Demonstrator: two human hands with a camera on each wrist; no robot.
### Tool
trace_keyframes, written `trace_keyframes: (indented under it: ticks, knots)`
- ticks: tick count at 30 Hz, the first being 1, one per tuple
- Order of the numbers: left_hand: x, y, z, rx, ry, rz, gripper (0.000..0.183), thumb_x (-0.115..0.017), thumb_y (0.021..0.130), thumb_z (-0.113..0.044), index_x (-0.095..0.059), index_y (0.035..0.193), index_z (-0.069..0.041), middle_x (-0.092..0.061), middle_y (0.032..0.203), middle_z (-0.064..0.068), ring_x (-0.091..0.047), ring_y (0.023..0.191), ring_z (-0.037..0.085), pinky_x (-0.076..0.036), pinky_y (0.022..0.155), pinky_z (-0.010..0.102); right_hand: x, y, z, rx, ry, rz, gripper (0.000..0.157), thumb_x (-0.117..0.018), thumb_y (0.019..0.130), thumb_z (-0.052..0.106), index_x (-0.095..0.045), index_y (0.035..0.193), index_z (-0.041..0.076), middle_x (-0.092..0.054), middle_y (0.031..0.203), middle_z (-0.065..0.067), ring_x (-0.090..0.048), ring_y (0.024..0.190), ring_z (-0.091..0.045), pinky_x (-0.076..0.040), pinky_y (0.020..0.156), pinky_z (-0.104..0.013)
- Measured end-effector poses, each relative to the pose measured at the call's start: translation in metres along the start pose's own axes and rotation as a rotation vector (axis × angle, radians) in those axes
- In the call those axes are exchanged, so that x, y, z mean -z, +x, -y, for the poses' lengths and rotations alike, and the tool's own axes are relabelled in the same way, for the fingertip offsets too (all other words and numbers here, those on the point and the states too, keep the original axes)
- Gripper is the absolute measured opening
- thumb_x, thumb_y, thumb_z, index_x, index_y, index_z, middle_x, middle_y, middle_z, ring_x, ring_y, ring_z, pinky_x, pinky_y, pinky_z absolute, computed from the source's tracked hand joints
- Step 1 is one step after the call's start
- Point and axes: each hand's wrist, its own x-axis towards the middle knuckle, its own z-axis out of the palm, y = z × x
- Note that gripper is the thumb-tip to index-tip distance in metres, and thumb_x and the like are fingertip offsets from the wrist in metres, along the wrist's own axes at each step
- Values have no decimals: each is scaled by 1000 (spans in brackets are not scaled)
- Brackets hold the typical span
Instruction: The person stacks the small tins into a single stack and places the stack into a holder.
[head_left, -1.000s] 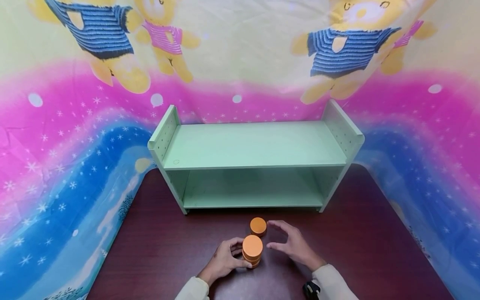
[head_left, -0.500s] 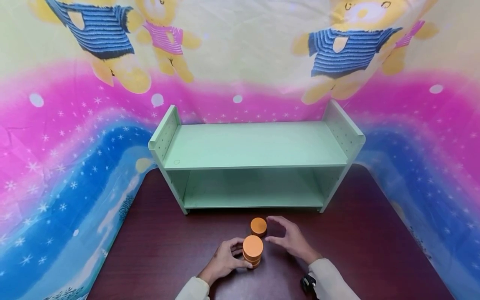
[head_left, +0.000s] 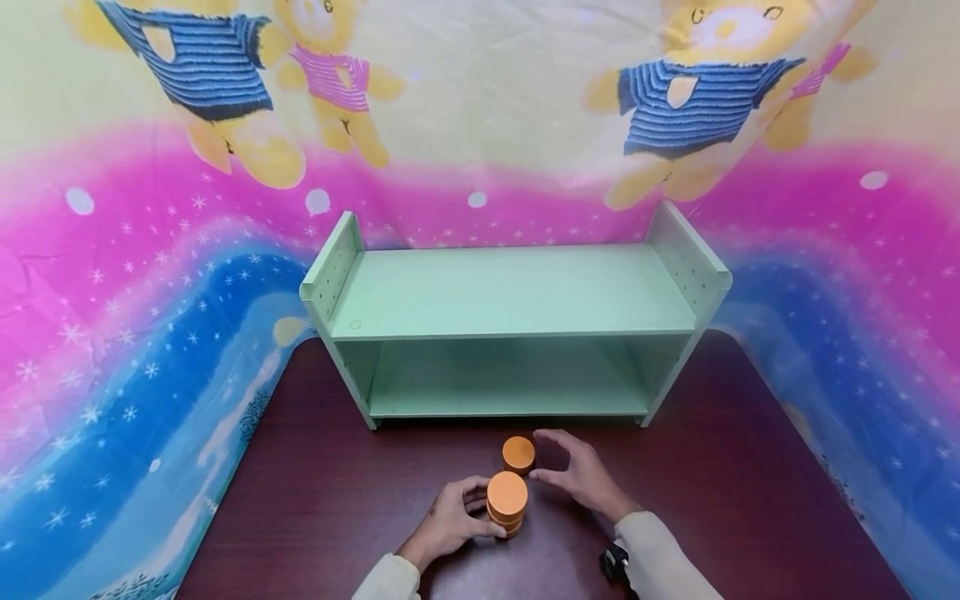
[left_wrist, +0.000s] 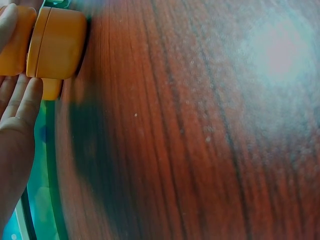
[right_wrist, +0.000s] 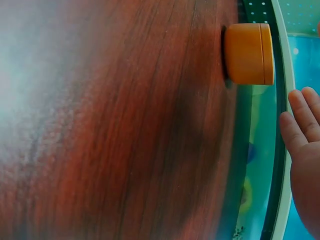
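Observation:
Two round orange lidded jars are stacked on the table in front of me; the upper jar [head_left: 507,493] hides most of the one below in the head view. The left wrist view shows the lower jar [left_wrist: 59,44] on the wood, with a seam under its lid. My left hand [head_left: 452,517] holds the upper jar from the left, thumb in front and fingers behind. A third orange jar [head_left: 518,453] stands just behind the stack. My right hand [head_left: 585,475] is at its right side, thumb and fingers parted, with nothing between them.
A pale green two-tier shelf [head_left: 517,292] stands behind the jars on the dark red wooden table [head_left: 315,508]. A printed cloth [head_left: 480,117] with bears hangs around the table's back and sides. A dark band [head_left: 613,563] is on the right wrist.
My right hand has shifted slightly left and away from me, closer to the third jar, its thumb drawing nearer to it. My left hand and the stack stay in place.

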Motion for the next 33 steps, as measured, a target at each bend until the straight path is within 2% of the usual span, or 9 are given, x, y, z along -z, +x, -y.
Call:
trace_keyframes:
  ticks: [12,20,33]
  knots:
    - [0,0,1,-27,19,15,57,-89,70,1,-64,121,2,-66,122,13,-64,114,29,-55,95,29,-5,6,-6,-31,21,23,67,-88,78,24,-59,134,2,-65,127,-9,-61,118,-28,-50,100,-51]
    - [1,1,-2,-3,11,17,58,-89,70,1,-63,121,2,-66,122,12,-64,115,30,-55,95,30,-11,11,-6,-64,78,24,69,-89,77,22,-58,135,-1,-63,129,-12,-59,121,-31,-49,102,-52]
    - [2,2,3,-26,27,21,57,-90,70,-3,-64,120,0,-66,120,11,-64,114,29,-55,94,27,-20,17,-10,-28,80,14,70,-88,78,25,-58,134,-3,-64,128,-15,-60,119,-34,-51,98,-53]
